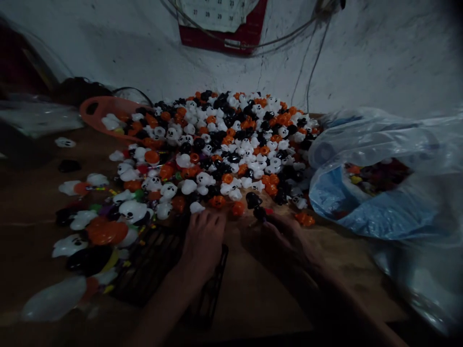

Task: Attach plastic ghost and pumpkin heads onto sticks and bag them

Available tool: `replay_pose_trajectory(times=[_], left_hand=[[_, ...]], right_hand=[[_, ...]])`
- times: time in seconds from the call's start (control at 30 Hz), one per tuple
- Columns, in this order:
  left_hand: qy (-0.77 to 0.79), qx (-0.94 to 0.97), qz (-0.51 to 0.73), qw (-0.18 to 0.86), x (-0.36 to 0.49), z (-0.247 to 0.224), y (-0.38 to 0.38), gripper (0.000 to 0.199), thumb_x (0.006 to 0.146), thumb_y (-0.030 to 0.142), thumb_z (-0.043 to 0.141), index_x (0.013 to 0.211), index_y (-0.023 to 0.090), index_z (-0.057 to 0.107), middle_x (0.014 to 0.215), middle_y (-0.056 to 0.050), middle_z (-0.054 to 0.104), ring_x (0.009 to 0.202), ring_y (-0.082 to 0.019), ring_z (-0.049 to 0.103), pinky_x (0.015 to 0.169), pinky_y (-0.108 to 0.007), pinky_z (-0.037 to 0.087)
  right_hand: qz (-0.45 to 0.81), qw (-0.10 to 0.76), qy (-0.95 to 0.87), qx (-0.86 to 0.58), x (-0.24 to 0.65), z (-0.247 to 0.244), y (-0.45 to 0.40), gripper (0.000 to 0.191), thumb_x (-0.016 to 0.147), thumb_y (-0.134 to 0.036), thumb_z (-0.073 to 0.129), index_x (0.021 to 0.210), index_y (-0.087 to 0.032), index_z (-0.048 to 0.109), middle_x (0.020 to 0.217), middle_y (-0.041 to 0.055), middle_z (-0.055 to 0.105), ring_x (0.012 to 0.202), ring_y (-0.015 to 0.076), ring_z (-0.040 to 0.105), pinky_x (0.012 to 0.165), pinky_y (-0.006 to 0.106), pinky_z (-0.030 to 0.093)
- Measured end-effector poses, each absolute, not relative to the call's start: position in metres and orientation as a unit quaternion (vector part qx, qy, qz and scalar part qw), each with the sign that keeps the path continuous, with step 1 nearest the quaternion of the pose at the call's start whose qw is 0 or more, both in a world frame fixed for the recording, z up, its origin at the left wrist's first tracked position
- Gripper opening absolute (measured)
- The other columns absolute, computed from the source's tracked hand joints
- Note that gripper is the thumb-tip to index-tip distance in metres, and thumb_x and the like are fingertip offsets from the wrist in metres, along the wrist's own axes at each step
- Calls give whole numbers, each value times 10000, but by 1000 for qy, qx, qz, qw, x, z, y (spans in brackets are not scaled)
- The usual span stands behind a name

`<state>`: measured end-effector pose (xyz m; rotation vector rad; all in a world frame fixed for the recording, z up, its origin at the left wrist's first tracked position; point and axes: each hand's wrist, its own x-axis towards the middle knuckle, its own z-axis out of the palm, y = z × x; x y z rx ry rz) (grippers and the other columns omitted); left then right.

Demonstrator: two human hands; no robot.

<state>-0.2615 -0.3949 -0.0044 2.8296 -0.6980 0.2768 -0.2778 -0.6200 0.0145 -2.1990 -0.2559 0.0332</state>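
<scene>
In the dim light, my right hand (289, 236) is closed around the lower end of a small black plastic figure (255, 205), its rounded top pointing away from me. A bit of red shows beside that hand's fingertips. My left hand (204, 236) has its fingers curled down at the near edge of the pile, and whatever lies under them is hidden. Just beyond its knuckles is a white plastic piece (197, 207). Beneath my left wrist lies a black slotted tray (155, 265). Between the hands sits an orange piece (238, 208).
A large heap of white, black and orange plastic figures (235, 140) rests against the wall. An orange basket (96, 113) lies tipped at its left. Figures with colourful bits (104, 231) line the left. A plastic bag (376, 212) with coloured pieces stands right.
</scene>
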Motion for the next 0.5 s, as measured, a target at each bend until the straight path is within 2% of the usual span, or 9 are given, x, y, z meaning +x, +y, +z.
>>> replay_pose_trajectory(times=[0.1,0.17,0.23,0.33,0.43,0.5], left_hand=[[-269,956,77,92,-277,-10,-377,396,786,34,445,1112,174,621,1224,-73,603,1224,-340,434,962,-515,366],[-295,947,69,104,-281,-15,-366,401,806,36,438,1134,190,610,1272,-45,575,1295,-317,370,1015,-497,342],[-310,941,62,119,-279,-18,-357,349,836,60,443,1102,201,619,1260,-32,585,1310,-293,363,1012,-468,365],[-309,938,92,124,-273,-15,-351,298,852,66,442,1062,189,613,1158,-54,639,1295,-286,393,987,-480,384],[-295,932,164,135,-273,-4,-356,297,861,59,413,1065,174,597,1082,-87,658,1284,-280,411,1050,-542,278],[-286,922,205,164,-284,7,-359,284,884,84,386,1066,160,591,1090,-103,648,1260,-264,438,1090,-531,213]], right_hand=[[76,553,-95,-824,-286,13,-614,289,894,-403,470,908,-163,629,811,28,598,723,149,538,622,232,428],[137,632,-84,-758,-292,9,-610,297,889,-429,483,906,-169,627,809,28,593,709,138,531,616,226,427],[181,676,-76,-710,-297,5,-604,298,881,-432,498,874,-163,624,808,31,590,708,132,531,625,225,424],[178,678,-73,-709,-301,6,-594,264,859,-410,531,881,-167,631,840,35,599,718,132,529,632,228,417],[155,632,-75,-756,-305,13,-584,270,850,-423,539,948,-193,642,823,33,609,680,137,526,608,242,423],[141,585,-92,-793,-310,18,-579,272,864,-428,521,928,-196,647,834,36,620,718,150,548,631,252,443]])
